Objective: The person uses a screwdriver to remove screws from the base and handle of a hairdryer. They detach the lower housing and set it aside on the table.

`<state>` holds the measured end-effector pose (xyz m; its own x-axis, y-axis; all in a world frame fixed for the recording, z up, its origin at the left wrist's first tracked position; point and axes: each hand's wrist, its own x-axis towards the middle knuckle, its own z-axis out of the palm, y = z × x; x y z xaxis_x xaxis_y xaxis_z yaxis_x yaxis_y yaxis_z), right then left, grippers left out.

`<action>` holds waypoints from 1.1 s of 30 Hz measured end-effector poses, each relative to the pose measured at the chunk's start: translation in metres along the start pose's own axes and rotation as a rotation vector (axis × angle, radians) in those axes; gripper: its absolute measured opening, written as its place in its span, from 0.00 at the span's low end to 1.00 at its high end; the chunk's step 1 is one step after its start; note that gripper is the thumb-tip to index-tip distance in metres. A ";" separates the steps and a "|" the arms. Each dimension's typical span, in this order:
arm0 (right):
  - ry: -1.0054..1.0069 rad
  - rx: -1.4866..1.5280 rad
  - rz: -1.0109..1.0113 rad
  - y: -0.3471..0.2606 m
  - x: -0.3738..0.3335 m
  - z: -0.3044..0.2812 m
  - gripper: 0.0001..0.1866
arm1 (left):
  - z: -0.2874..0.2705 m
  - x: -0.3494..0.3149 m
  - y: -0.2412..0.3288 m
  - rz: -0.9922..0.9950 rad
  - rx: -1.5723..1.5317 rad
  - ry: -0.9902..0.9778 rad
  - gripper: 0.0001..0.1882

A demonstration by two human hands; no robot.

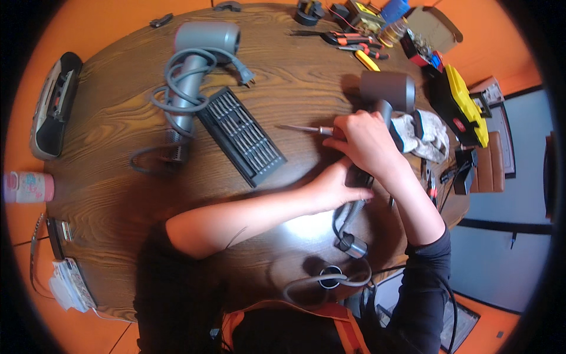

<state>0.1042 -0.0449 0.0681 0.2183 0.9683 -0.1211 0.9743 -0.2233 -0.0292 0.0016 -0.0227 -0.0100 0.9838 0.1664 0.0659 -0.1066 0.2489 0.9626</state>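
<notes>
A dark grey hair dryer (383, 89) lies on the table at the right, its head away from me and its handle toward me. My left hand (341, 186) is closed round the lower part of the handle, thumb over it. Above it, my right hand (367, 137) is closed on a screwdriver (309, 128), whose metal shaft points left, away from the dryer. The right hand also overlaps the upper handle; whether it presses on it is hidden. Close to me, a grey cylindrical piece (352, 245) and a ring (332, 276) sit along the dryer's cord (306, 282).
Left of my hands are a bit case (242, 135) and a second grey hair dryer (206, 36) wrapped in cord. Patterned work gloves (433, 138) and a yellow-and-black toolbox (466, 106) stand at the right. Pliers (354, 40) and a yellow cutter (367, 61) lie at the back.
</notes>
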 end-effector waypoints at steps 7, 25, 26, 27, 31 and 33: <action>-0.178 0.231 -0.007 0.005 0.012 -0.004 0.11 | 0.003 -0.002 -0.003 -0.071 -0.282 -0.044 0.36; -0.080 0.466 0.128 -0.004 0.024 0.001 0.15 | 0.002 -0.001 -0.006 -0.106 -0.070 -0.018 0.29; -0.055 0.503 0.101 -0.003 0.026 0.001 0.15 | 0.003 -0.001 -0.005 -0.055 -0.228 -0.034 0.27; 0.001 0.583 0.074 0.001 0.028 0.000 0.14 | 0.002 -0.001 -0.005 -0.100 -0.264 -0.064 0.29; 0.113 0.576 -0.005 0.015 0.025 -0.008 0.13 | 0.003 -0.001 -0.002 -0.104 -0.298 -0.050 0.40; 0.031 0.489 -0.005 0.016 0.021 -0.007 0.14 | 0.002 0.000 0.000 -0.107 -0.355 -0.065 0.43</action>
<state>0.1252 -0.0273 0.0720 0.2226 0.9707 -0.0906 0.8367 -0.2379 -0.4934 0.0019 -0.0247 -0.0096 0.9980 0.0631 -0.0029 -0.0342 0.5789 0.8147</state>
